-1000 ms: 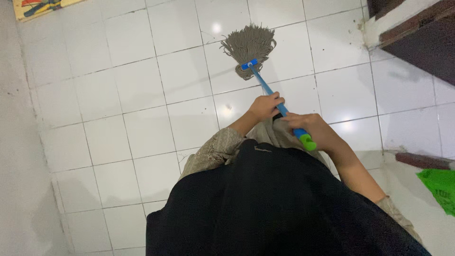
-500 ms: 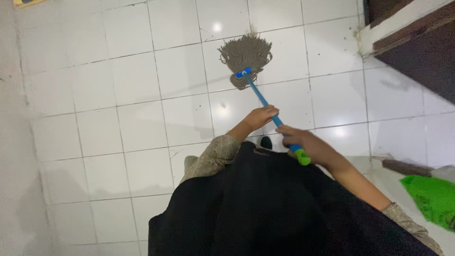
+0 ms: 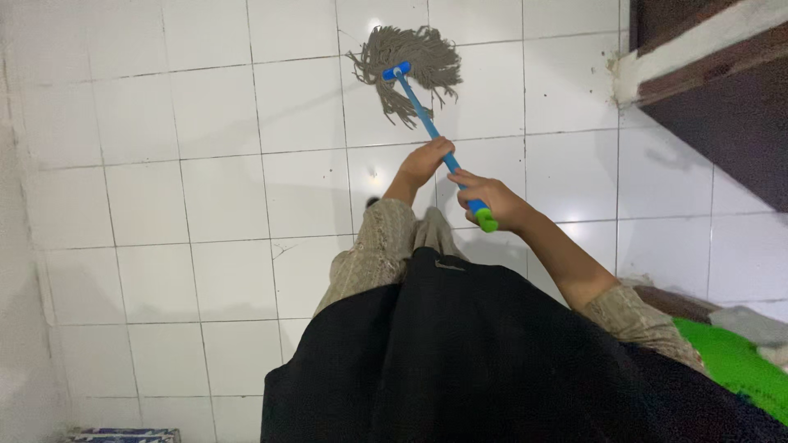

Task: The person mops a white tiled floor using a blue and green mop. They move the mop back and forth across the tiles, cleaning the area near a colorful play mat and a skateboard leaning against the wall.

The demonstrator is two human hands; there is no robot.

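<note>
Blue mop handle [image 3: 423, 115] slanting far-left over white tiled floor [image 3: 205, 189], grey string mop head [image 3: 406, 70] spread on far tiles, left hand [image 3: 425, 160] fingers curled round mid handle, right hand [image 3: 492, 205] fingers wrapped near green end cap [image 3: 486, 220], dark skirt [image 3: 476, 353] near.

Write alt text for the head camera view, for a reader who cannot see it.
Seen from above, a person grips a blue mop handle with both hands, the left hand lower on the shaft, the right hand near its green end cap. The grey string mop head rests on a white tiled floor. A green mat shows at lower right.
</note>
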